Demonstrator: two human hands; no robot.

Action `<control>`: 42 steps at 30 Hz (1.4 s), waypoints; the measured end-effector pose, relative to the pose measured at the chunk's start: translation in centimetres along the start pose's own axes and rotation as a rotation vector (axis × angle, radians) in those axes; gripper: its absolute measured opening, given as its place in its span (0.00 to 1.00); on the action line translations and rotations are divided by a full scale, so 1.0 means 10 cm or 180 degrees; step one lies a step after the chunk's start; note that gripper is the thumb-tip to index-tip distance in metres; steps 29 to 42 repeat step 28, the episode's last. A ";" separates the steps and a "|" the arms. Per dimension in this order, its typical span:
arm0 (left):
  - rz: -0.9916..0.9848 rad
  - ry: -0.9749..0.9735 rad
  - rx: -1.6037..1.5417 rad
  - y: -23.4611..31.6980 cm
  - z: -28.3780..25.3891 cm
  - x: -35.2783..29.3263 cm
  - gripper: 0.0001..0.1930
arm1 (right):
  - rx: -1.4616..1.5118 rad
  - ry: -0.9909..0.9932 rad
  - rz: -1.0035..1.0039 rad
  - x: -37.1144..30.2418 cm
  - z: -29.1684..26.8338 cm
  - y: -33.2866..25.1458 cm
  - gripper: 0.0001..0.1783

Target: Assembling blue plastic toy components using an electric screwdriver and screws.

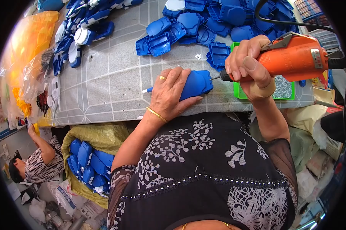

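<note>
On the table's near edge my left hand grips a blue plastic casing, fingers over its top and thumb along the near side. A white-tipped end pokes out left of that hand. My right hand is wrapped round the front of an orange electric screwdriver, held level. Its thin bit points left and meets the casing's right end; whether it sits on a screw is too small to tell. Under the right hand stands a green tray of small silvery screws.
Blue shells are heaped at the far right, and blue-and-white parts at the far left. Orange plastic bags lie on the left. Below, a yellow woven sack holds blue casings. Another person works at lower left. A black cable loops at upper right.
</note>
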State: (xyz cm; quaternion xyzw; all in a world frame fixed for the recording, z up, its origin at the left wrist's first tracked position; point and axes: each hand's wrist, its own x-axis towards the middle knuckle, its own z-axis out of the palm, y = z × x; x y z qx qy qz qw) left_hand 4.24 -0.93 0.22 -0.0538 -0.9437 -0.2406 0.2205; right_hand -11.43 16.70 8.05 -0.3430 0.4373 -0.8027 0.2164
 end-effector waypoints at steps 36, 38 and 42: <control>-0.0161 -0.0390 0.0275 -0.20 0.18 -0.18 0.43 | -0.0321 -0.0336 0.0176 0.18 0.11 0.35 0.16; -0.0161 -0.0390 0.0275 -0.20 0.18 -0.18 0.43 | -0.0321 -0.0336 0.0176 0.18 0.11 0.35 0.16; -0.0161 -0.0390 0.0275 -0.20 0.18 -0.18 0.43 | -0.0321 -0.0336 0.0176 0.18 0.11 0.35 0.16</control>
